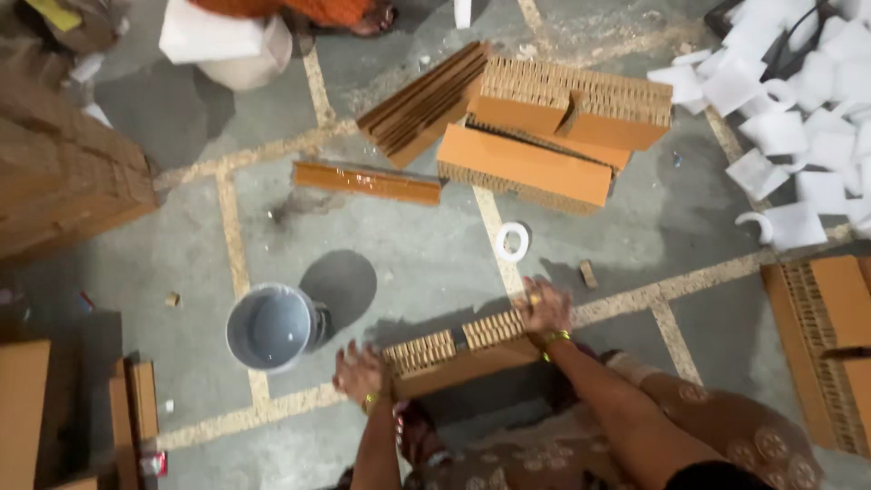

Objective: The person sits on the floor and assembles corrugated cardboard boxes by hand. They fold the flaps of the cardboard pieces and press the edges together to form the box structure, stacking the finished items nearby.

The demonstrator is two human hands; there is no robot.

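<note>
I hold a long brown honeycomb cardboard strip (pixel 458 349) on edge across my lap area, just above the floor. My left hand (pixel 360 372) grips its left end and my right hand (pixel 542 307) grips its right end. A dark band crosses the strip near its middle. Both wrists wear bangles. A roll of white tape (pixel 512 241) lies on the floor just beyond my right hand.
A grey bucket (pixel 270 327) stands left of the strip. Stacked honeycomb cardboard blocks (pixel 544 136) and a loose strip (pixel 367 182) lie ahead. White foam pieces (pixel 798 109) pile at the right. More cardboard (pixel 63 181) sits at both sides. Another person's foot (pixel 367 18) shows at top.
</note>
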